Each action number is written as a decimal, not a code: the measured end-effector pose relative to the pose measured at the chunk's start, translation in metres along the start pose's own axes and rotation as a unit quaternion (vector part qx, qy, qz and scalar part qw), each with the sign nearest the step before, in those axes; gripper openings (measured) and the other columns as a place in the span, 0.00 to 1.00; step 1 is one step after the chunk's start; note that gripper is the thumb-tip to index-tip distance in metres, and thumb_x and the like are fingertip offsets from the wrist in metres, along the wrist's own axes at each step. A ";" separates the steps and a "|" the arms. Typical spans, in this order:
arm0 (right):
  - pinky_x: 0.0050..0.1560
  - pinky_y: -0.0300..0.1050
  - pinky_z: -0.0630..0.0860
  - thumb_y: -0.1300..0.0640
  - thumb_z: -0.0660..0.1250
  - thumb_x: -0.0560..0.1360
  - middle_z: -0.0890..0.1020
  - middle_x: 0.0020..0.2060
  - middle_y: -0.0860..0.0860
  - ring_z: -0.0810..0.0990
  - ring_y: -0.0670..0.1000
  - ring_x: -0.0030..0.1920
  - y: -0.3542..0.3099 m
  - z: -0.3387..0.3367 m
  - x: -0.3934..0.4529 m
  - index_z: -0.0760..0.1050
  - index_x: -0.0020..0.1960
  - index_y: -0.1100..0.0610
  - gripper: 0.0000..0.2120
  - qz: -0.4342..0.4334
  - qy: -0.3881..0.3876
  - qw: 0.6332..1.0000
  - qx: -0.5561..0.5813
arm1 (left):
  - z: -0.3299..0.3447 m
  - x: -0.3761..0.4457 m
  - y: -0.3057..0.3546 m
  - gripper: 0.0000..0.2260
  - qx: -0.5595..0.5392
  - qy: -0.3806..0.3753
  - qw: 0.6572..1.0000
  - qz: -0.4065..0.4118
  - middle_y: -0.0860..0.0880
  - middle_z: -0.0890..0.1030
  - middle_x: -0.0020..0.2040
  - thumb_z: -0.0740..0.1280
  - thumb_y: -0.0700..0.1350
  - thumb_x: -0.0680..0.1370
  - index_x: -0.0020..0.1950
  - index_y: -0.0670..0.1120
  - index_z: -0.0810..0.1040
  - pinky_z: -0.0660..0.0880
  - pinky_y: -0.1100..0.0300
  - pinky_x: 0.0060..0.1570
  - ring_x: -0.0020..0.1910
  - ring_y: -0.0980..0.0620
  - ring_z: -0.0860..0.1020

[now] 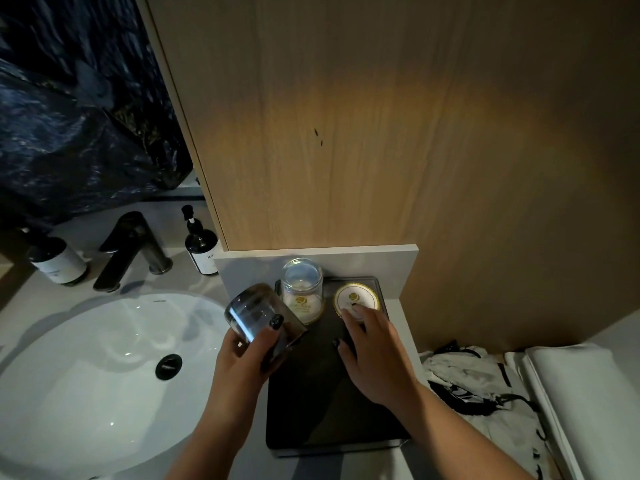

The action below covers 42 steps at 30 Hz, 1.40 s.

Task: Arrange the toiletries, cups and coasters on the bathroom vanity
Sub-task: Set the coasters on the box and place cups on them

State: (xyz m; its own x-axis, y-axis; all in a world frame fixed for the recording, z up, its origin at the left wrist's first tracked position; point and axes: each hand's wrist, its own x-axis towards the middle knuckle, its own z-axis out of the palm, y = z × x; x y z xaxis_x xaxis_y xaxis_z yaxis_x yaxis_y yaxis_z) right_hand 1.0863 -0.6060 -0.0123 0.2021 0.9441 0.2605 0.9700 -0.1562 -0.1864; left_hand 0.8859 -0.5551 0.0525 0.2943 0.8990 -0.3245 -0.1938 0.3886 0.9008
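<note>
A tray [329, 410] is set right of the sink [86, 358]. At its far end, a glass [302, 285] is stood on a coaster [313, 311], with a second coaster [356, 297] just beside it on the right. A tap [133, 249] is flanked by two bottles [57, 259] [201, 245] behind the sink.

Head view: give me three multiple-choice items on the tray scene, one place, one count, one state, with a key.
1. Where does the upright glass cup stand?
A. in the sink
B. on a coaster at the tray's back left
C. on the towel

2. How many pump bottles stand by the faucet?
A. two
B. none
C. four

3. What is the left hand doing?
A. lying flat on the tray
B. turning the faucet
C. gripping a tilted glass cup

Key: 1 B, the cup sits on a round coaster on the tray; 2 A, one bottle on each side of the faucet; 3 C, fingers wrap the tilted glass.
</note>
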 end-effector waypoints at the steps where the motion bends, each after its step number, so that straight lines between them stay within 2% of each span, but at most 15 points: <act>1: 0.56 0.46 0.77 0.44 0.56 0.74 0.77 0.59 0.52 0.77 0.52 0.59 0.000 0.000 0.000 0.74 0.65 0.56 0.25 -0.001 -0.003 1.000 -0.001 | -0.001 0.000 -0.001 0.31 -0.002 0.001 1.000 -0.002 0.43 0.80 0.59 0.76 0.51 0.65 0.65 0.47 0.72 0.77 0.51 0.53 0.54 0.45 0.82; 5: 0.60 0.48 0.75 0.45 0.56 0.75 0.74 0.64 0.53 0.73 0.53 0.63 0.002 0.000 0.000 0.71 0.68 0.56 0.26 0.006 -0.007 1.000 0.025 | -0.005 0.001 -0.003 0.27 -0.011 0.009 1.000 -0.002 0.42 0.80 0.59 0.74 0.50 0.66 0.63 0.48 0.73 0.76 0.51 0.53 0.56 0.44 0.81; 8: 0.59 0.49 0.75 0.46 0.59 0.74 0.75 0.63 0.54 0.73 0.54 0.63 -0.011 0.001 -0.007 0.72 0.67 0.56 0.24 -0.029 0.008 0.999 0.036 | -0.009 0.003 -0.003 0.25 -0.015 0.015 1.000 0.004 0.43 0.81 0.58 0.70 0.51 0.65 0.61 0.49 0.74 0.76 0.52 0.53 0.55 0.45 0.81; 13: 0.62 0.53 0.73 0.39 0.55 0.73 0.76 0.64 0.52 0.75 0.55 0.64 -0.048 0.013 -0.013 0.70 0.66 0.50 0.26 -0.014 -0.035 0.999 0.014 | -0.013 0.002 -0.002 0.21 -0.009 0.017 1.000 0.023 0.44 0.84 0.53 0.70 0.51 0.67 0.58 0.48 0.77 0.76 0.52 0.53 0.53 0.46 0.83; 23: 0.62 0.56 0.72 0.37 0.57 0.71 0.76 0.63 0.52 0.75 0.57 0.63 -0.056 0.012 -0.007 0.71 0.66 0.51 0.29 -0.008 -0.036 0.999 -0.004 | -0.026 0.005 -0.004 0.25 -0.002 0.026 1.000 0.017 0.44 0.83 0.54 0.72 0.53 0.65 0.60 0.47 0.76 0.75 0.49 0.57 0.54 0.46 0.82; 27: 0.62 0.56 0.71 0.37 0.59 0.70 0.76 0.63 0.51 0.74 0.56 0.63 -0.057 0.012 -0.007 0.72 0.65 0.52 0.29 -0.004 -0.030 0.999 0.008 | -0.025 0.006 -0.002 0.30 0.001 0.022 1.000 0.018 0.44 0.84 0.54 0.73 0.57 0.61 0.60 0.47 0.76 0.76 0.51 0.55 0.54 0.46 0.82; 31: 0.62 0.56 0.71 0.37 0.60 0.70 0.76 0.62 0.51 0.75 0.56 0.63 -0.056 0.011 -0.007 0.73 0.65 0.53 0.29 -0.009 -0.023 1.000 0.010 | -0.025 0.008 -0.001 0.30 0.003 0.023 1.000 0.018 0.44 0.84 0.54 0.73 0.57 0.60 0.60 0.48 0.76 0.76 0.50 0.55 0.54 0.46 0.82; 39: 0.64 0.54 0.69 0.36 0.59 0.71 0.76 0.63 0.50 0.74 0.54 0.64 -0.052 0.008 -0.005 0.74 0.65 0.53 0.30 -0.008 -0.033 0.999 -0.008 | -0.030 0.010 -0.002 0.30 0.015 0.019 1.000 0.012 0.44 0.83 0.55 0.73 0.58 0.61 0.60 0.50 0.76 0.76 0.49 0.57 0.55 0.46 0.82; 42: 0.64 0.54 0.69 0.36 0.59 0.71 0.76 0.63 0.50 0.74 0.54 0.64 -0.051 0.008 -0.004 0.74 0.65 0.54 0.30 -0.007 -0.034 0.999 -0.001 | -0.030 0.011 -0.003 0.24 0.012 0.020 1.000 0.012 0.45 0.83 0.54 0.73 0.55 0.64 0.58 0.51 0.76 0.76 0.50 0.56 0.54 0.46 0.82</act>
State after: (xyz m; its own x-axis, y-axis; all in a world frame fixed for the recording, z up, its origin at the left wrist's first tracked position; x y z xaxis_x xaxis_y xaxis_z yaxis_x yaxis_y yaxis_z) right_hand 1.0353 -0.5992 -0.0112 0.1784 0.9639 0.1975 0.9730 -0.1429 -0.1814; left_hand 0.8615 -0.5406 0.0382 0.2526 0.9153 -0.3138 -0.1783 0.3627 0.9147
